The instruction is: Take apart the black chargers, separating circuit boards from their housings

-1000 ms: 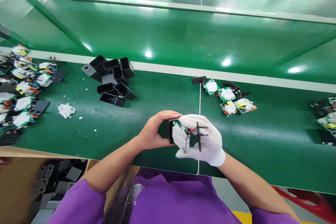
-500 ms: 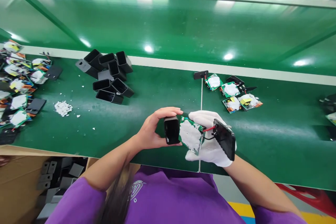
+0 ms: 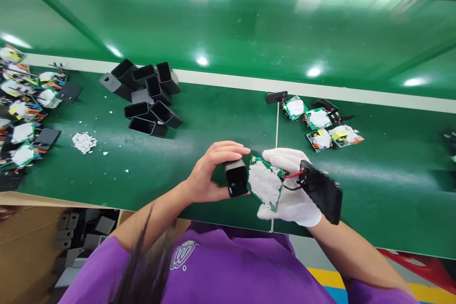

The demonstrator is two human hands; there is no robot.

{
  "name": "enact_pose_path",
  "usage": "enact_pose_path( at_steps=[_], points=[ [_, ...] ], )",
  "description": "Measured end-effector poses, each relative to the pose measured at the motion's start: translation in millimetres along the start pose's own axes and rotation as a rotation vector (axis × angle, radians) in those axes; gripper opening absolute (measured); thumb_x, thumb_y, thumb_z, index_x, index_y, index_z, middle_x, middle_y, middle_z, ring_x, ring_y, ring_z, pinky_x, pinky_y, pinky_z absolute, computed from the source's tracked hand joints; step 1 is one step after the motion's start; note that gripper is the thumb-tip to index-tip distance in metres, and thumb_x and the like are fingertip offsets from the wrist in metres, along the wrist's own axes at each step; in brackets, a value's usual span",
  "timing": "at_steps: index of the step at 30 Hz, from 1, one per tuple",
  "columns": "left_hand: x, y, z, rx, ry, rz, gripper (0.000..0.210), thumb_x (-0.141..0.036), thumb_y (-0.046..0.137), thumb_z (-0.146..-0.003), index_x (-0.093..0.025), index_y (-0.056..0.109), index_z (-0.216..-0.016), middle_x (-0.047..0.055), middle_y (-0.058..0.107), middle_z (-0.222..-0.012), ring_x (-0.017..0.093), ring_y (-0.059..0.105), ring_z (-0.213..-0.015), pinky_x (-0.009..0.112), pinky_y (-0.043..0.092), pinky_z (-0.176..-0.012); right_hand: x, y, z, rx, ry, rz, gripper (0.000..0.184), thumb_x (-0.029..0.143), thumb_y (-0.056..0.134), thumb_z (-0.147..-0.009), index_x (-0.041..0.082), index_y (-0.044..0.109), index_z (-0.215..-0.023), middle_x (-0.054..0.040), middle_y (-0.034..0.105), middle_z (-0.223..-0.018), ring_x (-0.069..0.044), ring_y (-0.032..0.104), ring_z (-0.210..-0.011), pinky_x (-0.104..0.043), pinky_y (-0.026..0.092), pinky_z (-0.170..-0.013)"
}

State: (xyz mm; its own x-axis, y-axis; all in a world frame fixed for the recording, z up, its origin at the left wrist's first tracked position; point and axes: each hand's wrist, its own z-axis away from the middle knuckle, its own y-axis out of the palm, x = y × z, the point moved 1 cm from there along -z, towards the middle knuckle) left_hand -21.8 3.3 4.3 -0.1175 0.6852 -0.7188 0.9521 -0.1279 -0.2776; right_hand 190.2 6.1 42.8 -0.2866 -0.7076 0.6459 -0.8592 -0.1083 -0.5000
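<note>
My bare left hand (image 3: 208, 175) is wrapped round a black plastic housing (image 3: 236, 179), a hollow box whose open end faces right and toward me. In my white-gloved right hand (image 3: 294, 206) lies a green circuit board (image 3: 265, 183), its upper face covered with white filler. Thumb and fingers grip the board along its edges. Red and black wires join it to a black end cap (image 3: 321, 192), which hangs tilted over the right side of the glove. The board's left edge is very near the housing's opening but looks apart from it.
Several empty black housings (image 3: 153, 92) stand at the back left of the green bench (image 3: 213, 118). Further left is a pile of circuit boards (image 3: 23, 109), beside white crumbs (image 3: 84, 143). More boards (image 3: 318, 118) lie at the back right. A cardboard box (image 3: 28, 247) holds grey housings below.
My right hand and the board have shifted slightly right, and the end cap has swung further out. My left hand has tilted the housing a little. The whole view has moved slightly.
</note>
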Motion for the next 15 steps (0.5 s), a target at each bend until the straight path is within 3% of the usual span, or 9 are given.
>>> enact_pose_path(
  at_steps=[5, 8, 15],
  points=[
    [-2.2, 0.0, -1.4, -0.003, -0.045, 0.018, 0.074, -0.042, 0.090, -0.070, -0.023, 0.053, -0.131, 0.013, 0.074, -0.113, 0.025, 0.070, -0.105, 0.041, 0.059, -0.089, 2.1, -1.5, 1.4, 0.065, 0.077, -0.040, 0.067, 0.056, 0.082, -0.077, 0.023, 0.060, -0.132, -0.0116, 0.074, -0.111, -0.031, 0.073, -0.109, -0.047, 0.063, -0.093],
    [-2.8, 0.3, -1.5, 0.000, -0.080, 0.028, 0.075, -0.042, 0.092, -0.067, -0.023, 0.054, -0.130, 0.012, 0.074, -0.112, 0.025, 0.071, -0.103, 0.040, 0.058, -0.088, 1.3, 0.2, 2.2, 0.014, 0.087, -0.109, 0.076, 0.054, 0.089, -0.069, 0.026, 0.061, -0.133, -0.0095, 0.076, -0.111, -0.033, 0.074, -0.106, -0.047, 0.064, -0.093],
    [-1.8, 1.1, -0.1, 0.005, -0.108, 0.070, 0.076, -0.043, 0.092, -0.066, -0.020, 0.056, -0.129, 0.014, 0.074, -0.112, 0.025, 0.072, -0.104, 0.037, 0.059, -0.089, 1.8, 4.6, 1.6, 0.051, 0.143, -0.060, 0.066, 0.063, 0.085, -0.068, 0.029, 0.066, -0.122, -0.0069, 0.077, -0.109, -0.032, 0.074, -0.106, -0.047, 0.064, -0.094]
  ],
)
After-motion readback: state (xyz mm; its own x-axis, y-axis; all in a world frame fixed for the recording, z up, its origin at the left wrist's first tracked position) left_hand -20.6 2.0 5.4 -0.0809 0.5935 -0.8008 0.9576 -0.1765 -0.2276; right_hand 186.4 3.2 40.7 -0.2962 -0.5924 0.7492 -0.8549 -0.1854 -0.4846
